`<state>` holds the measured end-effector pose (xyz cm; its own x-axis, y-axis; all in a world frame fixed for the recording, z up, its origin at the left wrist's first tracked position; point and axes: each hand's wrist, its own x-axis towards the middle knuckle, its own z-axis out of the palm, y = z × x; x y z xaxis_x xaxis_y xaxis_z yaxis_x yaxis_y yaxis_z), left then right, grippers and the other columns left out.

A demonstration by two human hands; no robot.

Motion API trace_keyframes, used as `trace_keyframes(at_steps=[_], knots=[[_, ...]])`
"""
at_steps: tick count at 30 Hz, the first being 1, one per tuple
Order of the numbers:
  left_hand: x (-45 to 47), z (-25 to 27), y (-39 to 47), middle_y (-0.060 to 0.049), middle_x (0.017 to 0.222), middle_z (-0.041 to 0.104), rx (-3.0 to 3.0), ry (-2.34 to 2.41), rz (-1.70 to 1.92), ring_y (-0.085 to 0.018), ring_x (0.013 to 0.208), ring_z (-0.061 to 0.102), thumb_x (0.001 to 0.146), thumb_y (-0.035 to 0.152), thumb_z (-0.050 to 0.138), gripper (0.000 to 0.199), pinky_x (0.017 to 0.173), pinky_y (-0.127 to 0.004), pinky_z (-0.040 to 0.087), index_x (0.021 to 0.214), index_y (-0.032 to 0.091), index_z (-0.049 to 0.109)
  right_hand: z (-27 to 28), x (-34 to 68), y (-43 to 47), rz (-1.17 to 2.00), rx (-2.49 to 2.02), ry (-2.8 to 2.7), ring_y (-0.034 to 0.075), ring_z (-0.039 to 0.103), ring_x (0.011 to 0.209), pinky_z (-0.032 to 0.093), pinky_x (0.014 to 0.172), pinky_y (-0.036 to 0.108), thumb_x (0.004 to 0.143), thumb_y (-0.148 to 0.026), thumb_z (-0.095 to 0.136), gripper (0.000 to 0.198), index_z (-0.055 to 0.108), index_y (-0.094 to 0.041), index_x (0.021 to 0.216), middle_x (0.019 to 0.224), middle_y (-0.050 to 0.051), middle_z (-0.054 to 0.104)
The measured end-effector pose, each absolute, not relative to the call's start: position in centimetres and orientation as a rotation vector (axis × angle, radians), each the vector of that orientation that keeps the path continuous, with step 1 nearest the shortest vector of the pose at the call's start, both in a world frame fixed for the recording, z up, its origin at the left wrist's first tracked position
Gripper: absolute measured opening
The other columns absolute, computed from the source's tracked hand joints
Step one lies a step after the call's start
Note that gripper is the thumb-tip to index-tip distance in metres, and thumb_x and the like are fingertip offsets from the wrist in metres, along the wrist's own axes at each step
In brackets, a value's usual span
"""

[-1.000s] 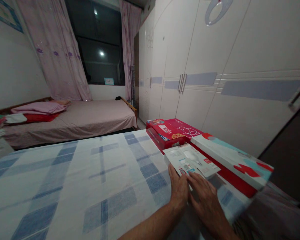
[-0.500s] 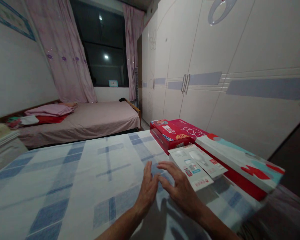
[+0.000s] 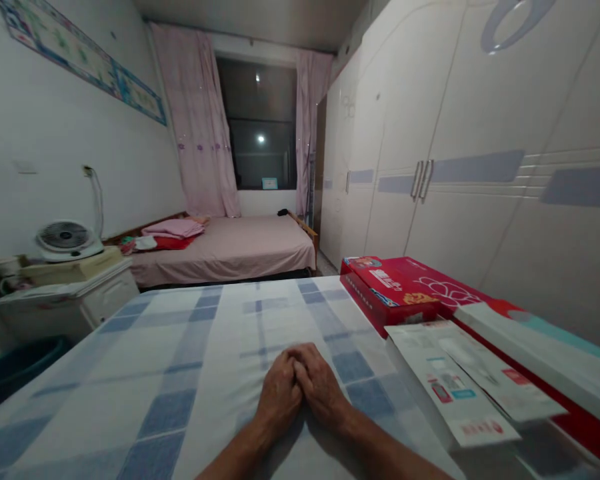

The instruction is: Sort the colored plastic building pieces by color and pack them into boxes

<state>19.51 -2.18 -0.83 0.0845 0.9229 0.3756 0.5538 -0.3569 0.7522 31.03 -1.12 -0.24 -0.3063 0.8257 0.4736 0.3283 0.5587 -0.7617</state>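
My left hand (image 3: 281,388) and my right hand (image 3: 321,383) rest clasped against each other on the blue-and-white checked sheet (image 3: 175,387). Their fingers are folded in, and no object shows between them. To the right of my hands lie two flat white packets (image 3: 453,387) printed with pictures, partly overlapping. Behind the packets sits a red box (image 3: 387,283) with coloured print. A long white, red and teal box (image 3: 545,360) runs along the packets' right side.
A second bed (image 3: 240,247) with folded pink and red cloth stands by the curtained window. White wardrobes (image 3: 455,220) line the right wall. On the left, a fan (image 3: 67,237) sits on a white cabinet (image 3: 113,290), with a dark tub (image 3: 23,367) below.
My hands, previously apart with fingers spread and tips close, have come together and folded. The view has turned left and up, bringing the fan and cabinet into sight.
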Motion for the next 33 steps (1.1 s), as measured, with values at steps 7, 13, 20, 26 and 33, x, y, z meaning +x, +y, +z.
trace_keyframes(at_steps=[7,13,20,26,33], knots=[[19.64,-0.98,-2.02,-0.012,0.113,0.064,1.965,1.408,1.196,-0.021,0.108,0.057,0.073,0.013,0.044,0.037,0.1,-0.035,0.04,0.106,0.013,0.062,-0.28,31.57,-0.62,0.782,-0.947,-1.854,0.016,0.055,0.1,0.042,0.093,0.03,0.09,-0.018,0.041,0.025,0.06,-0.02,0.105,0.103,0.004,0.06],[19.6,-0.52,-2.35,-0.011,0.113,0.064,1.977,1.365,1.2,-0.02,0.108,0.056,0.074,0.012,0.044,0.037,0.1,-0.034,0.04,0.108,0.014,0.061,-0.18,31.59,-0.87,0.801,-0.962,-1.827,0.016,0.057,0.099,0.044,0.092,0.03,0.09,-0.02,0.041,0.025,0.061,-0.02,0.104,0.102,0.004,0.062],[19.47,-0.54,-2.34,-0.011,0.113,0.064,1.988,1.334,1.22,-0.021,0.109,0.057,0.075,0.013,0.044,0.038,0.1,-0.036,0.041,0.108,0.016,0.062,0.13,31.63,-1.17,0.772,-0.971,-1.825,0.017,0.059,0.097,0.045,0.09,0.03,0.088,-0.021,0.041,0.024,0.062,-0.02,0.1,0.098,0.004,0.063],[19.72,-0.7,-2.06,-0.012,0.112,0.065,1.974,1.356,1.233,-0.021,0.107,0.058,0.076,0.013,0.043,0.038,0.099,-0.035,0.042,0.109,0.014,0.063,-0.16,31.72,-0.8,0.759,-0.951,-1.842,0.017,0.059,0.097,0.045,0.091,0.03,0.089,-0.022,0.041,0.025,0.062,-0.02,0.101,0.099,0.004,0.063],[19.68,-0.66,-2.09,-0.013,0.113,0.064,2.0,1.35,1.213,-0.023,0.108,0.058,0.075,0.013,0.045,0.039,0.099,-0.037,0.042,0.109,0.013,0.063,-0.55,31.68,-0.57,0.77,-0.939,-1.839,0.017,0.058,0.099,0.044,0.092,0.032,0.088,-0.019,0.042,0.025,0.062,-0.02,0.102,0.101,0.005,0.063]])
